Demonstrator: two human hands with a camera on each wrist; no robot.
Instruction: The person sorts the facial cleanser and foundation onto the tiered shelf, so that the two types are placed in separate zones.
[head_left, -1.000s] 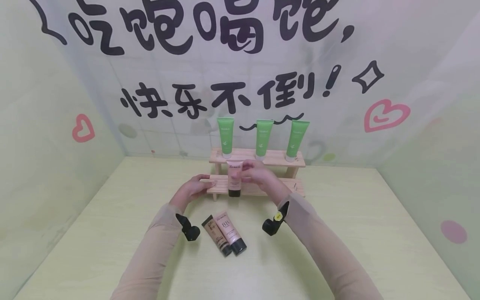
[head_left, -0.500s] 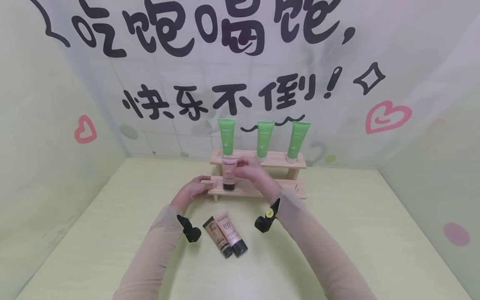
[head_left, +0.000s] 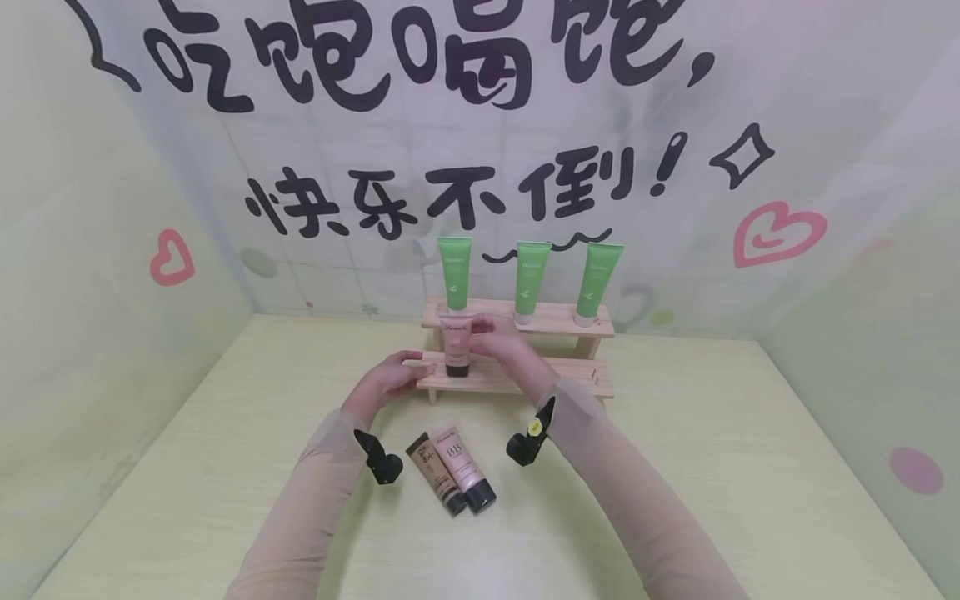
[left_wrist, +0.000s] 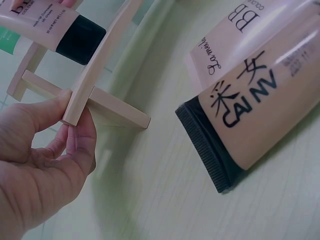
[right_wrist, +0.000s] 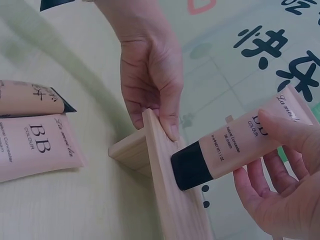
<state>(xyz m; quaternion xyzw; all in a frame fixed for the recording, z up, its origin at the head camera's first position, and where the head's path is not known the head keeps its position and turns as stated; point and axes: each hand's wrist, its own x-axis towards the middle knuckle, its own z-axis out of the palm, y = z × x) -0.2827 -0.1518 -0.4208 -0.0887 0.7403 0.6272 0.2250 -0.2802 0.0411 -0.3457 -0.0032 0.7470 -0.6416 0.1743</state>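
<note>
right hand [head_left: 501, 340] pinching a pink tube [head_left: 456, 345] between thumb and fingers; tube upright, long axis near vertical in the head view, black cap [head_left: 457, 367] pointing down and resting on the lower step of a wooden rack [head_left: 555, 377], crimped end up. in the right wrist view the same pink tube [right_wrist: 240, 145] lies slanted across the frame, cap [right_wrist: 190, 164] against the plank edge, thumb on top and fingers [right_wrist: 250, 182] beneath. left hand [head_left: 388, 379] gripping the left end of the lower step, thumb over the plank end and fingers curled under it, as shown in the left wrist view [left_wrist: 45, 145].

two more tubes lie flat on the bench [head_left: 712, 467] between the forearms, nearer the person than both hands: a darker tube [head_left: 433, 472] and a bb tube [head_left: 462, 467], side by side and touching, long axes slanted, black caps pointing toward the person. three green tubes [head_left: 527, 280] stand cap down on the upper step, beyond the hands, well apart from each other.
</note>
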